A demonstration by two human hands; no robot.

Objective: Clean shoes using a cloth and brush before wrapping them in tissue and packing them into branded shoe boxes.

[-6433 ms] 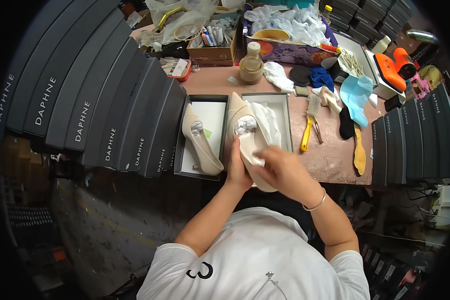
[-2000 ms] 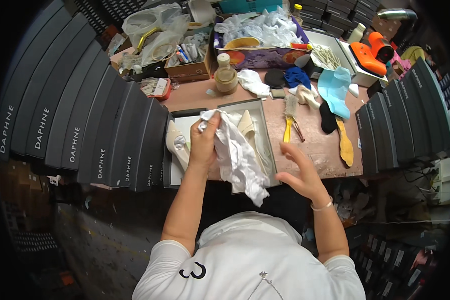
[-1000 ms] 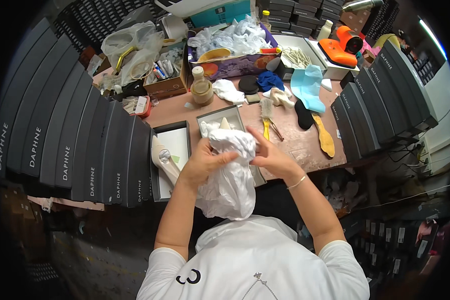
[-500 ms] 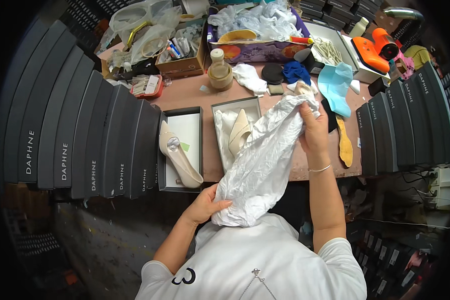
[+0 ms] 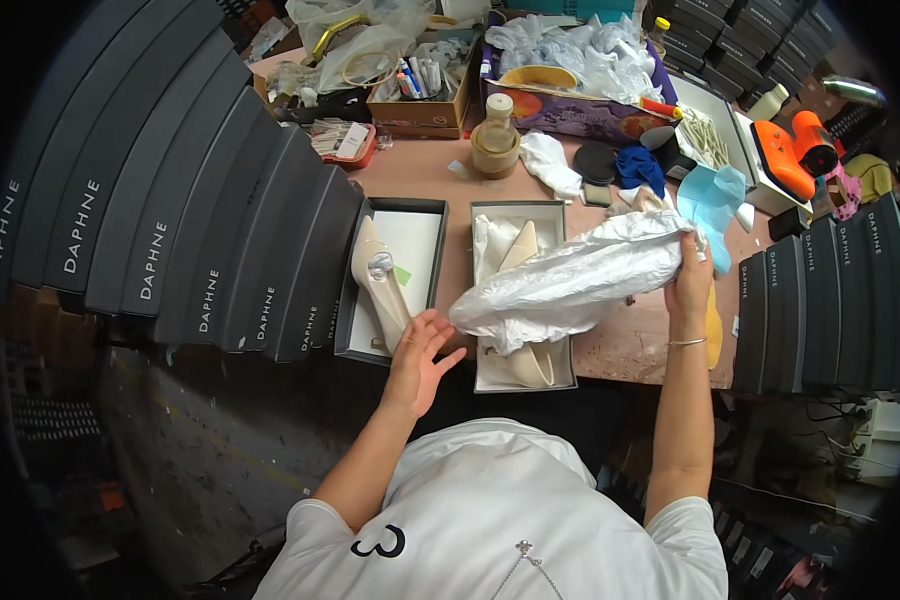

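Note:
My right hand [image 5: 690, 285] grips one end of a long crumpled sheet of white tissue paper [image 5: 565, 285], which stretches leftward over an open shoebox [image 5: 479, 372]. Inside that box lies a cream pointed shoe [image 5: 535, 368], its middle covered by the sheet. More white paper lines the box's far end. My left hand [image 5: 418, 368] has its fingers spread and holds nothing, close to the sheet's left end. Beside it, a second cream shoe [image 5: 388, 290] with wadding inside lies in a dark-edged tray [image 5: 425, 240], along with a small green slip.
Tall rows of dark shoeboxes flank the table, left [image 5: 220, 240] and right [image 5: 820, 290]. Along the back stand a purple carton [image 5: 590, 112] of plastic bags, a tape-ringed bottle [image 5: 496, 140] and an orange device [image 5: 782, 160]. A light-blue mask [image 5: 710, 210] lies at right.
My left hand has let go of the tissue paper and opened. The sheet has swung from slanting toward me to nearly level over the middle box. The whole view has shifted.

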